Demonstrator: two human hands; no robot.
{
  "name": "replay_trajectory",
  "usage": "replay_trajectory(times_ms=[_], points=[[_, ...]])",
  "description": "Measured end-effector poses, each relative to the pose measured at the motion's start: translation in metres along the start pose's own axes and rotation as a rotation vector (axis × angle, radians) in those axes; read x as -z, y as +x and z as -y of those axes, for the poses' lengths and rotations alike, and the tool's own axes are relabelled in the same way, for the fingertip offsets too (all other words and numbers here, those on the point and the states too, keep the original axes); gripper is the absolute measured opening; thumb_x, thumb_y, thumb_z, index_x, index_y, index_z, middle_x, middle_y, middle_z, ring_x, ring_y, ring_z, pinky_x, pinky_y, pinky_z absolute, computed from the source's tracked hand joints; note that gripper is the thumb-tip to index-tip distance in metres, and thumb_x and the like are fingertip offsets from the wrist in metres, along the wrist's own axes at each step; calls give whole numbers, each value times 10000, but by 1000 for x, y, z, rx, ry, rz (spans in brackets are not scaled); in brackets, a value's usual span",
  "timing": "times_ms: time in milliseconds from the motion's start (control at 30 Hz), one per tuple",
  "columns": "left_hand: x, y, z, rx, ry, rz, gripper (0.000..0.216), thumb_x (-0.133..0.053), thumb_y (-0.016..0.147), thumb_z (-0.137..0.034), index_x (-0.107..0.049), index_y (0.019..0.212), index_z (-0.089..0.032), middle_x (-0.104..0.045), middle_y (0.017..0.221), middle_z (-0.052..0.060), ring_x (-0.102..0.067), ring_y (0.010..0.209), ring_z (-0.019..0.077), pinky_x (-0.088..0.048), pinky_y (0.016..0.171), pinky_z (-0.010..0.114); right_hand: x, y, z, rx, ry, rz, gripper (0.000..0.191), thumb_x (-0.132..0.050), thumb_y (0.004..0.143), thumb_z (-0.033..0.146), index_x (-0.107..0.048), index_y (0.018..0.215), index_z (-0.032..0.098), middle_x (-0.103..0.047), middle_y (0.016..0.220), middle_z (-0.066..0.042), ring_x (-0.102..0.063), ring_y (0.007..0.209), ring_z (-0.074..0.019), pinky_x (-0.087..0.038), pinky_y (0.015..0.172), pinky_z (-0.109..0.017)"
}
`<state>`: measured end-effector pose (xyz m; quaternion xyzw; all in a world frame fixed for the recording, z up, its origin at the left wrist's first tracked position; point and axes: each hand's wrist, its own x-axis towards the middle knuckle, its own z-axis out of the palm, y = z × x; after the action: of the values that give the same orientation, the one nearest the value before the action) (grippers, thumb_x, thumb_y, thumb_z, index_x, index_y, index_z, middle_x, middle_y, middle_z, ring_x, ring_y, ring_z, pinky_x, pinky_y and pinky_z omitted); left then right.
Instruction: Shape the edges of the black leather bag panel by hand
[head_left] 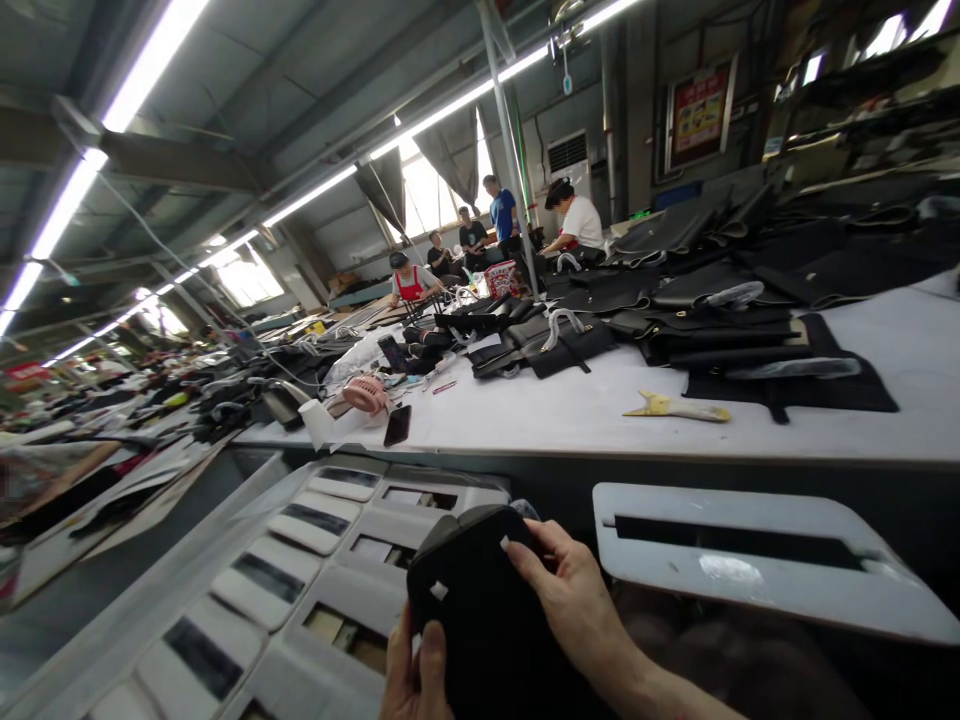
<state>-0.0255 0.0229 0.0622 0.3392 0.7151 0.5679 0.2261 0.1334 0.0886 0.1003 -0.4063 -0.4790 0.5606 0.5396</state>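
At the bottom centre I hold a black leather piece (472, 600) with rounded corners and small cut-out slots. My left hand (416, 675) grips its lower left edge, thumb pressed on the face. My right hand (570, 590) lies over its right side, fingers curled on the upper edge. Under and around the piece lie grey plastic templates (330, 520) with rectangular windows.
A large grey template (750, 560) with a long slot lies to the right. Beyond it a long white table (585, 410) carries stacks of black leather pieces (720, 320), a phone (397, 424), a pink fan (366, 394) and a yellowish tool (679, 407). Several people (577, 225) work at the far end.
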Motion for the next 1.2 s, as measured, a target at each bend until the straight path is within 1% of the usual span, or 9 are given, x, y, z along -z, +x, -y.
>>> replay_trajectory(times_ms=[133,300,400,500,600,733,867,1033,1200], points=[[-11,8,-5,110,-22,-91,541,-600,798,-631,-651,1150,-223,-744,978,49,-677,982,287,-571,769,340,1,0,5,113,-199,-53,303,-524,939,464,-663,855,207,-613,840,-32,-574,779,-189,-443,700,-295],[-24,13,-7,146,-148,26,517,-668,739,-644,-678,1005,-201,-732,865,34,-685,849,249,-548,733,305,5,-1,5,179,-326,-117,268,-497,958,428,-621,858,211,-585,848,-38,-552,774,-188,-423,701,-303],[-28,15,-10,147,-225,22,527,-651,751,-654,-633,1033,-210,-720,868,23,-676,842,222,-534,727,280,9,0,5,153,-367,-132,263,-507,948,445,-617,880,216,-594,844,-39,-551,752,-192,-406,651,-305],[-31,17,-17,118,-254,48,499,-614,784,-658,-567,1026,-224,-677,803,-7,-638,742,180,-508,654,253,12,1,5,100,-365,-125,294,-526,925,498,-602,875,219,-599,798,-28,-541,691,-185,-386,595,-300],[-30,21,-25,24,-233,114,444,-584,819,-641,-531,929,-214,-602,734,-28,-563,668,145,-472,608,231,12,2,7,70,-317,-120,352,-527,907,559,-570,829,218,-586,733,-10,-519,641,-168,-383,575,-290],[-28,26,-33,-99,-148,230,403,-529,877,-600,-514,848,-199,-505,687,-33,-472,640,126,-423,589,221,15,4,8,33,-238,-115,431,-547,865,626,-534,735,216,-537,645,4,-470,596,-151,-356,530,-272],[-26,31,-39,-158,-132,336,365,-511,916,-538,-511,811,-188,-478,691,-26,-441,655,124,-387,602,228,22,9,5,-7,-217,-106,456,-584,817,656,-539,706,217,-520,617,3,-439,571,-146,-347,509,-268],[-27,33,-39,-133,-218,402,349,-532,921,-492,-502,773,-177,-448,685,-28,-405,640,107,-365,614,227,32,12,-6,-26,-238,-56,405,-603,825,622,-572,772,221,-528,641,5,-464,589,-150,-378,520,-258],[-31,33,-33,-118,-284,428,321,-545,921,-458,-504,773,-176,-449,681,-31,-412,631,99,-367,621,220,35,13,-13,-82,-152,-40,391,-629,814,599,-589,799,210,-562,658,-5,-508,597,-160,-414,527,-255]])
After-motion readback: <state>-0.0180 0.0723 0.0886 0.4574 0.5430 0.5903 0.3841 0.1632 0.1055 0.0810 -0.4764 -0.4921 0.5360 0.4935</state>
